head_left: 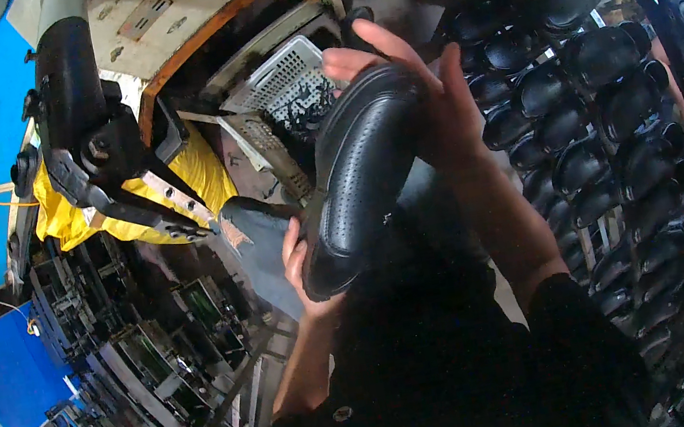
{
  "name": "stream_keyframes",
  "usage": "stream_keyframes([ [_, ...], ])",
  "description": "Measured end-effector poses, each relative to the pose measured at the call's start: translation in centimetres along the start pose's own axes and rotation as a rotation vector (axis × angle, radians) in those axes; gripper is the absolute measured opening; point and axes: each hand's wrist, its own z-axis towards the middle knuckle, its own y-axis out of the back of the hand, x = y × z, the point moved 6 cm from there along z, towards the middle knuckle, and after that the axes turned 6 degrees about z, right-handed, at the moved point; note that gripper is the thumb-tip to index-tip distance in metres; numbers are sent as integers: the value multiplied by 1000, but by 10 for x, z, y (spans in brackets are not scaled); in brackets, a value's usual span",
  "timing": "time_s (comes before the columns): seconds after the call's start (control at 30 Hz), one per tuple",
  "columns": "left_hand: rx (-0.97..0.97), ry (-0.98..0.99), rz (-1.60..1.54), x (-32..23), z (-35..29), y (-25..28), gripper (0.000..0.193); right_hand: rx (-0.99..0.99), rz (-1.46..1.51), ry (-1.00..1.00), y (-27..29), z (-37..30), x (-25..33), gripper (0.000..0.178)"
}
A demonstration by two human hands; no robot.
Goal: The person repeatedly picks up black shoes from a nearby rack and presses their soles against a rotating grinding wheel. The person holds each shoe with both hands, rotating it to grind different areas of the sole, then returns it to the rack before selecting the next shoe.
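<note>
Black leather shoe [361, 166], perforated side panel facing up, sits tilted between both hands, off the work surfaces, in front of the torso. Left hand [297, 271] has fingers curled against the lower end, gripping it. Right hand [448, 118] backs the upper end with its palm; fingers stretched and spread, thumb apart, so more cradle than clamp. Can't tell which end is the toe.

Handling, my read: light to moderate weight, shape-holding, bit of give in the panels. Smooth glossy finish, so likely slippery under dry fingers and easy to scuff. Best hold: firm ends or lower edge, off the perforations.

Around it: black metal machine arm [78, 103] to the left, light plastic basket [282, 64] beyond, more black shoes [599, 58] stacked in rows on the right.
</note>
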Motion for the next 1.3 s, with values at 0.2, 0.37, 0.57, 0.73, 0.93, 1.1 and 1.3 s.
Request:
stream_keyframes([
  [0.2,389,511,51,-10,17,-3,99,7,-57,-63,14,-32,26,97],
  [0.37,402,897,-1150,49,-18,-24,74,-92,-416,-25,-13,-74,59,82],
  [0.57,312,959,-1274,47,0,-63,66,-33,-646,18,-31,-92,68,44],
  [0.73,451,975,-1485,50,-9,-62,68,-46,-820,93,-41,-93,65,42],
  [0.93,492,1040,-1526,24,-6,-59,66,-151,-780,120,-53,-94,61,38],
  [1.1,439,963,-1317,40,-12,-54,55,-348,-507,-93,-9,-139,71,45],
  [1.3,752,747,-703,30,9,-80,66,-569,-308,-472,34,-303,103,58],
])
